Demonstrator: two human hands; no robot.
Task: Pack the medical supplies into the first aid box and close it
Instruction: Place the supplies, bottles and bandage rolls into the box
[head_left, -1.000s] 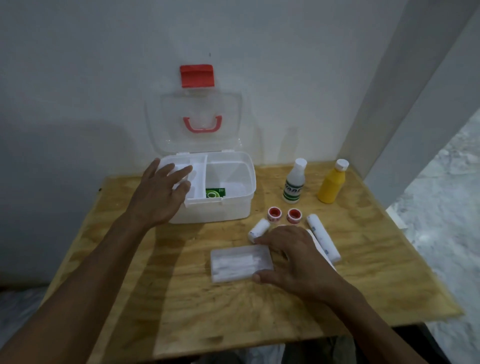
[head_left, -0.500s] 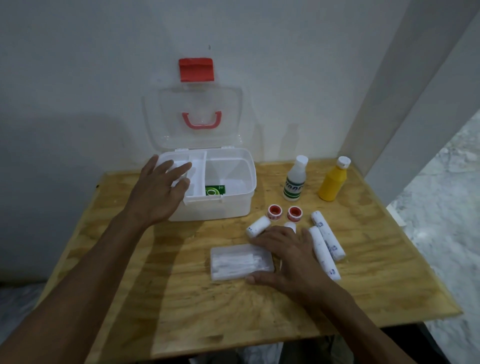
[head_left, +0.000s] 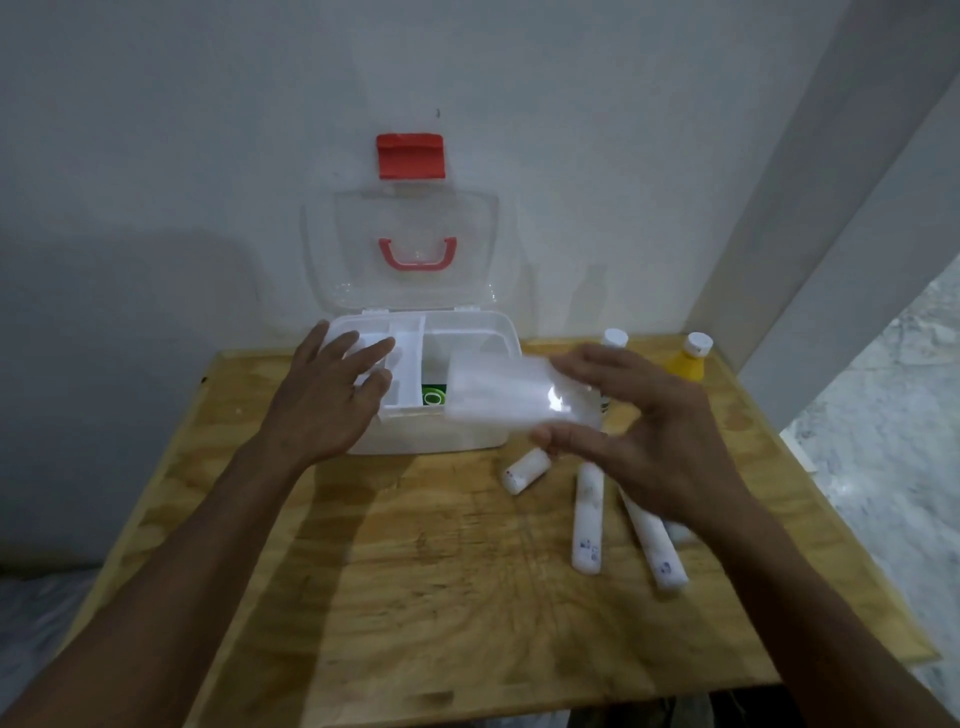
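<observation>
Fingers of the left hand (head_left: 332, 400) lie spread and flat over the left compartment of the translucent white plastic first aid box (head_left: 431, 431), gripping nothing; what lies under them cannot be told. The box stands at the back of the pale plywood table (head_left: 426, 597), its clear hinged lid (head_left: 410, 260) upright against the wall, with a red carry handle (head_left: 417, 254) and red latch (head_left: 411, 156). A narrow middle compartment looks bare, and the right compartment holds a green-and-white packet (head_left: 434, 396). Above the box's front right edge, the right hand (head_left: 644, 441) pinches a clear flat plastic case (head_left: 514, 397) between thumb below and fingers above, tilted and blurred. On the table lie a short white roll (head_left: 524, 470) and two long white rolls (head_left: 588, 519) (head_left: 652, 540), near one another. Behind the hand stand a white-capped bottle (head_left: 615, 339), mostly hidden, and a yellow bottle with white cap (head_left: 688, 358).
</observation>
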